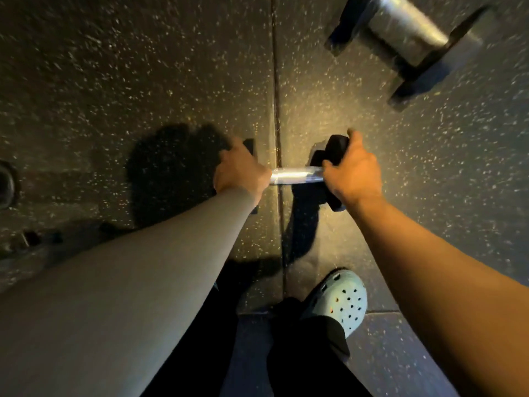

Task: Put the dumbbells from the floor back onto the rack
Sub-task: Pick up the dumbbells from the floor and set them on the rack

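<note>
A black dumbbell with a shiny metal handle [296, 175] is held level over the speckled rubber floor, below me in the middle of the view. My left hand [240, 170] is wrapped over its left head, which is mostly hidden. My right hand [353, 170] grips the right head [333, 151]. A second, larger dumbbell [406, 44] with a thick silver handle lies on the floor at the top right. No rack is in view.
A seam [276, 81] between floor mats runs straight up the middle. My foot in a pale green clog [340, 299] stands just below the held dumbbell. A dark rounded object [5, 184] sits at the left edge.
</note>
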Demonstrator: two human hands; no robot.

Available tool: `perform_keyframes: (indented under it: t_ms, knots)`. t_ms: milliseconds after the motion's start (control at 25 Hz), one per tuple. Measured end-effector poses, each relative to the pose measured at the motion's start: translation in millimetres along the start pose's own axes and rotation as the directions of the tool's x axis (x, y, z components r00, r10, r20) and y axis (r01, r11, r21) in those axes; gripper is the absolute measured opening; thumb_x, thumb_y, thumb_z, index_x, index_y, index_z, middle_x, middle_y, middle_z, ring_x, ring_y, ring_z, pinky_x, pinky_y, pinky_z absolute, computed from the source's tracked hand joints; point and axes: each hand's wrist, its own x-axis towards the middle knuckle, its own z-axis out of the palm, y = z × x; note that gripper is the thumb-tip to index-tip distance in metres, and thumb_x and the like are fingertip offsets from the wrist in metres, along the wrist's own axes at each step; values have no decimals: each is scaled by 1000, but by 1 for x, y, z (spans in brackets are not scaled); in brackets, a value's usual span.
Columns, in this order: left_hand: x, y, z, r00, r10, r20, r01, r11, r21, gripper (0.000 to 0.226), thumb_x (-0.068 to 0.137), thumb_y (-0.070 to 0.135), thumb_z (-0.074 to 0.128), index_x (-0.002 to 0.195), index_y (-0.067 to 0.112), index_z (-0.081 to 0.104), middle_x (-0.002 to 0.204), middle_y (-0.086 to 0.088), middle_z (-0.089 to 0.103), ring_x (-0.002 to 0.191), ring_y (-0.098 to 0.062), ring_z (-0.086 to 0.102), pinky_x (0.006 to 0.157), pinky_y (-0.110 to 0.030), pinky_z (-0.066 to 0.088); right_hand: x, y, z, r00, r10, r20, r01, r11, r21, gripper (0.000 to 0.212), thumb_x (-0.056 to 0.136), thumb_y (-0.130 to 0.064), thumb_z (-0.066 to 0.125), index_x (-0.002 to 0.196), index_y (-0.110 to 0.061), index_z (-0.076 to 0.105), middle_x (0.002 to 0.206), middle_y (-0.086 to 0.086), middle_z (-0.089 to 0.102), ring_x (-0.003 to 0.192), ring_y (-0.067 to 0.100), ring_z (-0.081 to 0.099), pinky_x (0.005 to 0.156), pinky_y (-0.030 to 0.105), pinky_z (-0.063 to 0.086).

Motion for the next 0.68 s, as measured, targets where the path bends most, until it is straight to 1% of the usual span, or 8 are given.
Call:
perform_keyframes:
  t_ms: [80, 120, 200, 240, 320, 400, 520, 680]
  knots:
    - [6, -3, 11, 994, -113, -8, 110, 977, -184, 49, 94, 21, 69, 139, 13, 53, 135, -14, 64, 120, -32, 65, 74, -30, 48, 8, -2, 5, 988, 148, -37, -143, 983, 116, 57, 88, -15, 67, 143, -14, 52, 125, 17, 68, 116, 36, 64, 86, 32, 49]
    - [6, -3, 13, 990, -137, -11, 130, 960, -249, 45, 94, 18, 68, 138, 14, 56, 134, -13, 66, 120, -31, 66, 75, -30, 49, 8, -4, 5, 980, 195, -27, -189, 969, 159, 46, 88, -13, 66, 134, -12, 59, 121, 16, 69, 113, 35, 66, 83, 31, 47]
    - [-3, -3, 8, 989, -145, -26, 129, 937, -323, 44, 95, 16, 67, 138, 16, 58, 134, -12, 66, 123, -31, 64, 87, -34, 53, 0, -8, 4, 979, 202, -24, -191, 955, 228, 36, 90, -11, 66, 126, -9, 64, 118, 16, 70, 111, 34, 67, 87, 33, 50]
    - [-10, -3, 4, 989, -144, -43, 121, 931, -345, 43, 95, 17, 66, 138, 17, 58, 134, -11, 66, 123, -31, 64, 92, -37, 54, -7, -10, 2, 982, 187, -41, -171, 953, 252, 36, 91, -12, 66, 127, -9, 64, 119, 16, 70, 112, 35, 67, 92, 35, 51]
    - [-23, -1, -10, 987, -133, -95, 88, 921, -380, 43, 97, 19, 66, 139, 18, 57, 133, -10, 67, 123, -30, 65, 95, -39, 56, -23, -19, -10, 983, 147, -112, -110, 953, 284, 39, 94, -16, 67, 132, -11, 63, 121, 16, 71, 113, 34, 67, 97, 36, 50]
    - [-39, 6, -39, 982, -110, -153, 38, 912, -409, 44, 97, 21, 66, 140, 19, 57, 133, -9, 67, 122, -28, 66, 94, -37, 57, -43, -37, -34, 977, 107, -186, -44, 947, 318, 43, 95, -17, 67, 137, -13, 60, 122, 15, 71, 112, 32, 67, 96, 34, 51]
    - [-64, 30, -100, 967, -66, -245, -55, 887, -458, 42, 97, 23, 66, 138, 18, 59, 128, -8, 70, 118, -27, 67, 92, -36, 55, -71, -73, -87, 954, 71, -292, 46, 926, 375, 44, 95, -18, 67, 139, -16, 60, 118, 11, 72, 109, 28, 67, 87, 28, 49]
    - [-107, 67, -196, 933, -42, -357, -176, 812, -556, 34, 95, 23, 66, 130, 23, 65, 114, -4, 74, 104, -28, 69, 86, -40, 56, -113, -131, -171, 905, 19, -424, 190, 876, 444, 44, 94, -22, 68, 137, -17, 62, 114, 8, 74, 107, 28, 67, 90, 34, 51]
